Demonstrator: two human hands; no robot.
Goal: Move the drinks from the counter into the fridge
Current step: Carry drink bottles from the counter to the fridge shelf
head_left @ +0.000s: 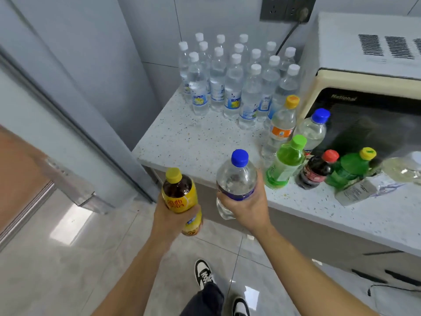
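Note:
My left hand (pixel 169 216) grips a dark tea bottle with a yellow cap and yellow label (pixel 180 195), held off the counter's front edge. My right hand (pixel 247 207) grips a clear bottle with a blue cap (pixel 235 179) beside it, also in front of the counter. On the speckled counter (pixel 193 142) stand several clear white-capped water bottles (pixel 232 87) at the back. Nearer the front stand a yellow-capped bottle (pixel 282 124), a blue-capped bottle (pixel 313 131), a green drink (pixel 286 163), a dark red-capped cola (pixel 315 171) and a green yellow-capped bottle (pixel 352 168). The grey fridge (pixel 68 87) stands at left.
A cream microwave (pixel 364 71) sits on the counter at right, its cord running to a wall socket (pixel 287 8). A small carton (pixel 355 192) lies by the front bottles. Glossy floor tiles and my shoes (pixel 205 273) are below.

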